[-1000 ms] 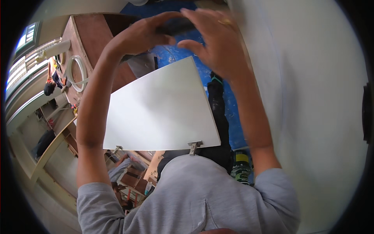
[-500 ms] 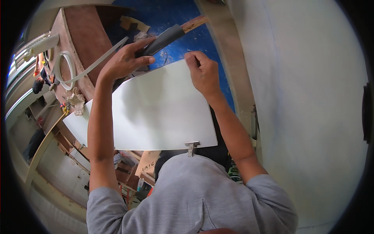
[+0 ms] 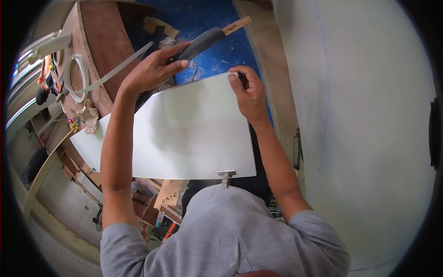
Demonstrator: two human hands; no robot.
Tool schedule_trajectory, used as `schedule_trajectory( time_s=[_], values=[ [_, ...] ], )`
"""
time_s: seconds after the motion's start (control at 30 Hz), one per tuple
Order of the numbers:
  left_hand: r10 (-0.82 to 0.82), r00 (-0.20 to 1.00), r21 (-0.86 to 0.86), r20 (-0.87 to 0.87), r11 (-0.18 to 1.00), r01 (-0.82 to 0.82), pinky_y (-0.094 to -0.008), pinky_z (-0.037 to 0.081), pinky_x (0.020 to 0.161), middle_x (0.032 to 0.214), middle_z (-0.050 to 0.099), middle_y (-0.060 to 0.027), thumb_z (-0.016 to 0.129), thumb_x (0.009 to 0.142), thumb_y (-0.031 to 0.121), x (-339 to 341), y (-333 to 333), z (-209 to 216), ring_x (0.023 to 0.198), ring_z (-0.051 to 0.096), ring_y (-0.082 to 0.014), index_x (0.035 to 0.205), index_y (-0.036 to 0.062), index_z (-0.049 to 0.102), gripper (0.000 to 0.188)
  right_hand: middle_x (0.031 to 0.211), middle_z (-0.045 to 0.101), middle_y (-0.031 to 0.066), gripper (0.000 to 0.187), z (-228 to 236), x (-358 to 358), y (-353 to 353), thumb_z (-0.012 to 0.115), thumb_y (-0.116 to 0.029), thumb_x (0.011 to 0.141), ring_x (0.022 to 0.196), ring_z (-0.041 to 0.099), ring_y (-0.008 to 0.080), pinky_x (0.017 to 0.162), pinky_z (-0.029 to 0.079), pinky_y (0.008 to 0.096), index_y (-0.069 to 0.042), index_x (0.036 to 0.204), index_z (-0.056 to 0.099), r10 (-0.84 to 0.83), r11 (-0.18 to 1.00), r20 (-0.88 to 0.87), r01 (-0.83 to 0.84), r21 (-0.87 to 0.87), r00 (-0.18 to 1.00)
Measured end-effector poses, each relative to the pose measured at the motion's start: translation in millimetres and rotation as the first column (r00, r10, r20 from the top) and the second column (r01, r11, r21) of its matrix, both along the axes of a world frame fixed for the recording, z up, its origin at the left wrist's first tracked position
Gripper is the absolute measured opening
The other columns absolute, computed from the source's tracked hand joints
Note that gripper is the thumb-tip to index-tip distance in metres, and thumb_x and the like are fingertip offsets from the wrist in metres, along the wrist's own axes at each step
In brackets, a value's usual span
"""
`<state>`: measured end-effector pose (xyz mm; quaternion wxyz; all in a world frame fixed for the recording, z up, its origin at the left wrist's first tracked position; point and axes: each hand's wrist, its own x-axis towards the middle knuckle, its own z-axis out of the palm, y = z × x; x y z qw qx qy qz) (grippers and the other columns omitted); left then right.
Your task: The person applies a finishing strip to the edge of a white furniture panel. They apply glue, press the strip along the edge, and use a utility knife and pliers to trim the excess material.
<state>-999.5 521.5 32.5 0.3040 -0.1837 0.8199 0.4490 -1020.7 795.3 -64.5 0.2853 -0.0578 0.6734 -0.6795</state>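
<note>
My left hand (image 3: 154, 70) is wrapped round a wooden stick covered in dark grey sheet, which looks like sandpaper (image 3: 205, 41). Bare wood shows at the stick's far right end, while its other end runs down-left behind my wrist, along the far edge of a white panel (image 3: 198, 134). Across my front, the panel lies with its bright face up. At its far right corner, my right hand (image 3: 251, 97) grips the edge, thumb on the face and fingers curled behind. A small metal fitting (image 3: 225, 175) sits at the panel's near edge, against my grey shirt.
On the left, a brown wooden bench (image 3: 104, 41) holds a coil of white edging strip (image 3: 76, 76) and a crumpled cloth (image 3: 87, 117). Cardboard scraps (image 3: 161, 27) lie on the blue floor sheet (image 3: 212, 14). A large pale wall-like surface (image 3: 360, 129) rises at right.
My left hand and the grey-covered stick have shifted slightly to the right. The right hand has moved a little nearer and right, its thumb now on the panel's corner.
</note>
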Motion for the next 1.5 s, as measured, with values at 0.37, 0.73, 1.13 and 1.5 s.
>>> schedule_trajectory(
  time_s=[0.37, 0.73, 1.13, 1.5],
  values=[
    [-0.105, 0.994, -0.002, -0.005, 0.994, 0.105, -0.0364, 0.051, 0.081, 0.112, 0.070, -0.0157, 0.073, 0.088, 0.062, -6.7, 9.1, -14.1, 0.091, 0.065, -0.0220, 0.151, 0.0084, 0.054, 0.085, 0.104, 0.075, 0.0198, 0.064, 17.7, 12.9, 1.2, 0.076, -0.035, 0.095, 0.092, 0.074, 0.0270, 0.081, 0.057, 0.0369, 0.000, 0.140, 0.047, -0.011, 0.994, 0.028, 0.008, 0.110, 1.000],
    [-0.278, 0.961, -0.274, -0.012, 0.925, 0.264, -0.0433, 0.053, 0.093, 0.112, 0.073, -0.0190, 0.077, 0.091, 0.034, 3.2, -5.0, 36.3, 0.102, 0.070, -0.0337, 0.147, 0.0086, 0.057, 0.064, 0.092, 0.072, 0.0254, 0.031, -12.3, 2.6, -29.0, 0.058, -0.034, 0.103, 0.089, 0.067, 0.0503, 0.074, 0.053, 0.0565, -0.004, 0.100, 0.066, 0.068, 0.852, -0.251, 0.075, 0.518, 0.966],
    [-0.036, 0.993, -0.193, -0.108, 0.981, 0.014, -0.0417, 0.051, 0.096, 0.125, 0.071, -0.0187, 0.076, 0.091, 0.042, 93.6, -55.6, 79.2, 0.112, 0.068, -0.0345, 0.148, 0.0080, 0.055, 0.069, 0.105, 0.079, 0.0155, 0.030, 33.1, 19.6, -36.9, 0.070, -0.023, 0.098, 0.093, 0.075, 0.0281, 0.086, 0.058, 0.0353, 0.003, 0.110, 0.077, -0.161, 0.782, -0.349, 0.335, 0.525, 0.923],
    [0.022, 0.938, -0.285, -0.346, 0.950, -0.127, -0.0435, 0.052, 0.093, 0.115, 0.073, -0.0154, 0.080, 0.087, 0.033, 197.8, -148.1, 99.6, 0.108, 0.070, -0.0343, 0.145, 0.0114, 0.058, 0.066, 0.099, 0.072, 0.0143, 0.026, 2.3, 5.5, -50.8, 0.066, -0.023, 0.092, 0.093, 0.068, 0.0284, 0.088, 0.053, 0.0395, 0.002, 0.095, 0.071, -0.276, 0.664, -0.340, 0.434, 0.609, 0.899]
  ],
)
